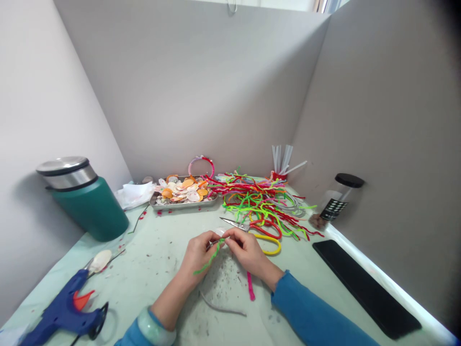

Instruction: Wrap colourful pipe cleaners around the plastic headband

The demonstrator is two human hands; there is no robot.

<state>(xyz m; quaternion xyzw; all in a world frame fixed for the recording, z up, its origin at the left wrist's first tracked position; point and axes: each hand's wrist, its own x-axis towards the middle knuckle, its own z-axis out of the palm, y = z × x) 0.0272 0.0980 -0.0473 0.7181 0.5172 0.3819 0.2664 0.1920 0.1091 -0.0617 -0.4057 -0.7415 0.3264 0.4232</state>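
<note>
Both hands meet at the middle of the table, fingertips pinched around a green pipe cleaner (212,259). My left hand (200,252) is closed on it, and its loose end hangs across the palm side. The fingers of my right hand (248,250) are closed at the upper end of the same piece. A small whitish thing behind the fingertips is too hidden to name. Just beyond my right hand lie scissors (246,226) with red and yellow handle loops. A pink pipe cleaner (250,287) sticks out below my right hand, and a grey one (223,309) lies nearer me.
A blue glue gun (65,307) and a green bottle (90,206) stand at left. Behind are a metal tray (183,206) of shell-like discs, a pink-red ring (213,168) and heaped pipe cleaners (259,192). At right are a jar (334,202) and a black slab (363,288).
</note>
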